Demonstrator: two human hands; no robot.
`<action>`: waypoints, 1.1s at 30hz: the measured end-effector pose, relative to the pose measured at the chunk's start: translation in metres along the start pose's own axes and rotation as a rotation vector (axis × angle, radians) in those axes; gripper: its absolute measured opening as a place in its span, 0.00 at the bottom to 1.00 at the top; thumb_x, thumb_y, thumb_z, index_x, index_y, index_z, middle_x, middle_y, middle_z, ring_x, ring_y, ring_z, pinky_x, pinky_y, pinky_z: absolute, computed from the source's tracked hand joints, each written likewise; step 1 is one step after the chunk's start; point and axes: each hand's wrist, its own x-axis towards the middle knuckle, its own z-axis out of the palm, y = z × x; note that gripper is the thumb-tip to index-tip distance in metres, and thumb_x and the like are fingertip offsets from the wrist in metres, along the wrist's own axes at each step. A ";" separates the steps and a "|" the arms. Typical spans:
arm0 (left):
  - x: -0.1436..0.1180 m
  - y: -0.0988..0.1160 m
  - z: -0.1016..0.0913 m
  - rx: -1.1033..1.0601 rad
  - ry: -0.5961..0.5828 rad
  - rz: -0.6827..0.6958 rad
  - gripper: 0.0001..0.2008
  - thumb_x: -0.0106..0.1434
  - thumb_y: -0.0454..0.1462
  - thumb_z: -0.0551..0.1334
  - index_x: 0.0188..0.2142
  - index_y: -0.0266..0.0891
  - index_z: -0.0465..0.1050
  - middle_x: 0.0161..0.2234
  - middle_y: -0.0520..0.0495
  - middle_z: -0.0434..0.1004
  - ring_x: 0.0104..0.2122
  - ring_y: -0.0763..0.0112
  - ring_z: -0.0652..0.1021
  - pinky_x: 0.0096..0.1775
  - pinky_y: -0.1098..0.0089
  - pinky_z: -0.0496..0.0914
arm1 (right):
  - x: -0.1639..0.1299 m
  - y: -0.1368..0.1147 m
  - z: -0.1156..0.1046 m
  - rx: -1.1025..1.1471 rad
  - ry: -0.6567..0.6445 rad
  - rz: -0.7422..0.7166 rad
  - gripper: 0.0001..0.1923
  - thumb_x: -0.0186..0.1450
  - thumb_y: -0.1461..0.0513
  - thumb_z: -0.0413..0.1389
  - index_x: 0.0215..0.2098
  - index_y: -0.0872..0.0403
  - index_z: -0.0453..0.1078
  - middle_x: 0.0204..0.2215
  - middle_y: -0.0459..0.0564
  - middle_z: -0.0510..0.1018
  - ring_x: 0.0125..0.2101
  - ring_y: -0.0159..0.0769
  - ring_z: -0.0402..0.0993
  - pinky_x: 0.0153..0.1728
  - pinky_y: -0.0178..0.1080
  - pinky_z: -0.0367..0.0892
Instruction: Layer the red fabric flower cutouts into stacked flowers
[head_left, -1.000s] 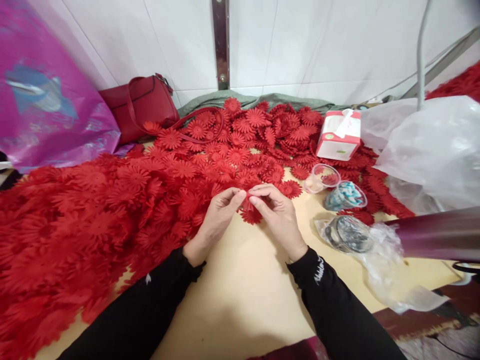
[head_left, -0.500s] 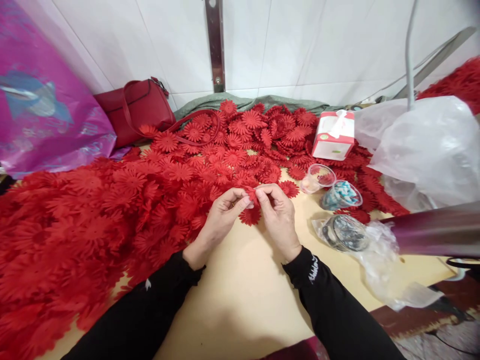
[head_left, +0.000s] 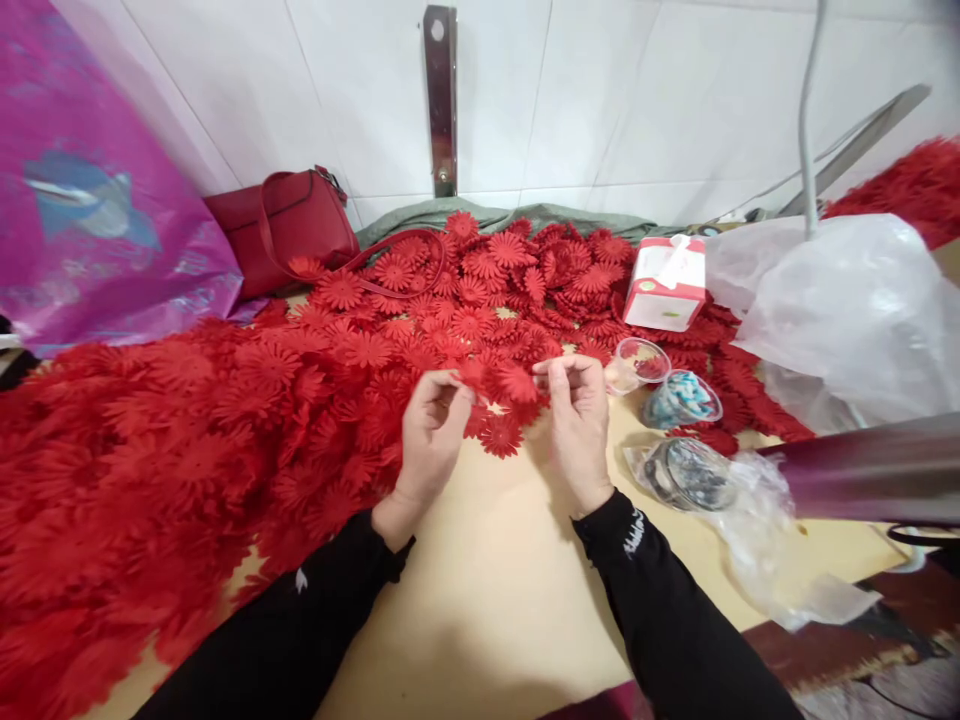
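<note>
My left hand (head_left: pixel 433 432) is closed in a pinch, with a blurred red flower piece (head_left: pixel 472 374) at its fingertips. Between the thumb and fingers of my right hand (head_left: pixel 580 420) is the edge of another red flower (head_left: pixel 517 382), its narrow petals smeared by motion. A gap separates the two hands above the table's near side. Just below them one more many-petalled red flower (head_left: pixel 501 436) lies flat at the edge of the pile (head_left: pixel 360 350).
Right of my hands stand a clear cup (head_left: pixel 643 360), a cup of blue-and-white pieces (head_left: pixel 682 400) and a dark container in plastic (head_left: pixel 690 472). Behind are a tissue box (head_left: pixel 666 285) and white plastic bag (head_left: pixel 862 290). A red handbag (head_left: pixel 289 225) and purple bag (head_left: pixel 150 230) stand left.
My hands, together at one red flower before, have moved apart sideways. Red flower pieces now show separately at each hand. The whole view has shifted slightly.
</note>
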 end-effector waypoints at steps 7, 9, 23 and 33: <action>-0.001 0.009 -0.005 0.640 0.345 0.417 0.30 0.60 0.31 0.63 0.63 0.44 0.64 0.68 0.38 0.50 0.69 0.52 0.59 0.67 0.53 0.61 | 0.001 0.005 -0.004 -0.042 -0.057 -0.029 0.07 0.68 0.58 0.63 0.41 0.51 0.70 0.37 0.45 0.76 0.37 0.33 0.75 0.44 0.39 0.70; -0.005 0.012 -0.003 0.702 0.296 0.436 0.25 0.62 0.30 0.63 0.59 0.43 0.69 0.66 0.39 0.53 0.68 0.52 0.59 0.70 0.51 0.56 | -0.001 0.002 -0.005 -0.200 -0.102 -0.126 0.04 0.70 0.59 0.60 0.41 0.51 0.72 0.38 0.47 0.76 0.40 0.36 0.74 0.46 0.41 0.70; -0.010 0.001 0.002 0.417 0.010 0.313 0.12 0.69 0.32 0.61 0.52 0.41 0.71 0.47 0.44 0.70 0.43 0.68 0.76 0.46 0.65 0.75 | -0.011 0.009 -0.002 -0.513 -0.470 -0.295 0.06 0.67 0.63 0.66 0.42 0.50 0.77 0.43 0.52 0.79 0.46 0.46 0.76 0.51 0.52 0.72; -0.004 0.006 0.003 0.185 -0.308 -0.084 0.09 0.67 0.41 0.66 0.43 0.40 0.76 0.42 0.44 0.81 0.42 0.65 0.80 0.47 0.66 0.72 | -0.009 0.004 -0.004 -0.365 -0.373 -0.357 0.20 0.69 0.64 0.62 0.58 0.44 0.69 0.49 0.51 0.77 0.42 0.38 0.79 0.48 0.45 0.78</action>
